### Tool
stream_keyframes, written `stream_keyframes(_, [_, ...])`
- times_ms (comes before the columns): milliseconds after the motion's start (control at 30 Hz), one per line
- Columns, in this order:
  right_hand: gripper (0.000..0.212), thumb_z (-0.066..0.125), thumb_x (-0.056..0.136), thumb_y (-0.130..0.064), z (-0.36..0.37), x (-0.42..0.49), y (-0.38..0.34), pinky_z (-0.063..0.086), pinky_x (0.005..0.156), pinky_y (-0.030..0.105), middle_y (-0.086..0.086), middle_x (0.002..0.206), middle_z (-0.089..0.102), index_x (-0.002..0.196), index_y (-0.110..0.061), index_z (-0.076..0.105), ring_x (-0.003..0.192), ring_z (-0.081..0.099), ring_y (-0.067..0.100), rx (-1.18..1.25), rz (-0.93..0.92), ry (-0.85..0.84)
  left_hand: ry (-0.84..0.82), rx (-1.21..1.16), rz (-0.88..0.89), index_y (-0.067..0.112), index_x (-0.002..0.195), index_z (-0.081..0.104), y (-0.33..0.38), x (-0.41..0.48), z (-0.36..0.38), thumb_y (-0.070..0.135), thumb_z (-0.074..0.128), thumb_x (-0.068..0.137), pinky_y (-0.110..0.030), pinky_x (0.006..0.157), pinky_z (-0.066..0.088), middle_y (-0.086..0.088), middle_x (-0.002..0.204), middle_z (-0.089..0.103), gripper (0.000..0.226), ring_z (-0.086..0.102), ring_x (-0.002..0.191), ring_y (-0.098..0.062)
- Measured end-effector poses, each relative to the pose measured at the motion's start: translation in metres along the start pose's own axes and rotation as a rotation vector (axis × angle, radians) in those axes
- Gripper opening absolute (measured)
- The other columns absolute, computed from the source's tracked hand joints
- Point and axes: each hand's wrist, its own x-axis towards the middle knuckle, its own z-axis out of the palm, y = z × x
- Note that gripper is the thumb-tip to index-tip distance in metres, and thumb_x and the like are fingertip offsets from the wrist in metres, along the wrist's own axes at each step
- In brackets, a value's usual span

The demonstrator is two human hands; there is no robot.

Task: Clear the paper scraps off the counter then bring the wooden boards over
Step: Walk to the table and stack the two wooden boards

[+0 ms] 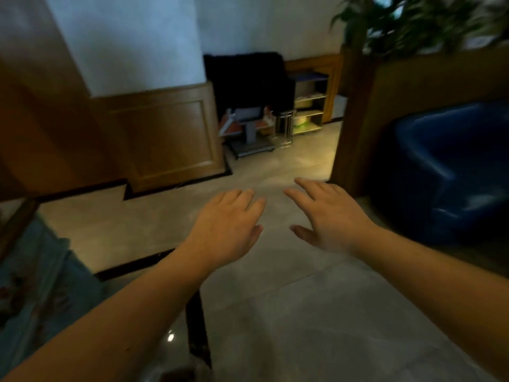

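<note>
Grey tiled floor [303, 312] lies beneath 2 empty hands, left [228, 227] and right [330, 216], fingers spread flat.

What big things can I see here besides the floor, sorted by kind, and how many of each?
Bare hands: 2, left hand and right hand, both empty
Blue armchair: 1
Potted plant: 1
Metal shelf cart: 1
Total: 5
</note>
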Motion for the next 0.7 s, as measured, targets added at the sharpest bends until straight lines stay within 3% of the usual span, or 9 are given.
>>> stream_keyframes(200, [0.079, 0.048, 0.087, -0.061, -0.032, -0.103, 0.137, 0.027, 0.114, 0.043, 0.005, 0.161, 0.019, 0.150, -0.033, 0.011, 0.144, 0.025, 0.027, -0.076, 0.273, 0.044, 0.093, -0.023, 0.217, 0.018, 0.144, 0.027, 0.134, 0.116, -0.029, 0.044, 0.043, 0.093, -0.041, 0.109, 0.031, -0.009, 0.151, 0.036, 0.059, 0.035, 0.135, -0.026])
stream_keyframes(433, [0.079, 0.047, 0.088, -0.061, -0.056, -0.250, 0.297, 0.030, 0.114, 0.044, 0.006, 0.162, 0.016, 0.152, -0.031, 0.010, 0.143, 0.027, 0.026, -0.127, 0.554, -0.034, 0.144, -0.141, 0.369, 0.020, 0.144, 0.027, 0.318, 0.232, -0.044, 0.044, 0.044, 0.093, -0.040, 0.107, 0.035, -0.005, 0.149, 0.037, 0.058, 0.037, 0.133, -0.023])
stream_keyframes(700, [0.078, 0.045, 0.089, -0.060, -0.073, -0.374, 0.419, 0.034, 0.112, 0.042, 0.006, 0.160, 0.021, 0.152, -0.028, 0.013, 0.141, 0.032, 0.026, -0.153, 0.767, -0.086, 0.169, -0.222, 0.548, 0.018, 0.143, 0.032, 0.461, 0.325, -0.040, 0.046, 0.045, 0.093, -0.039, 0.104, 0.040, -0.005, 0.147, 0.042, 0.059, 0.041, 0.131, -0.022])
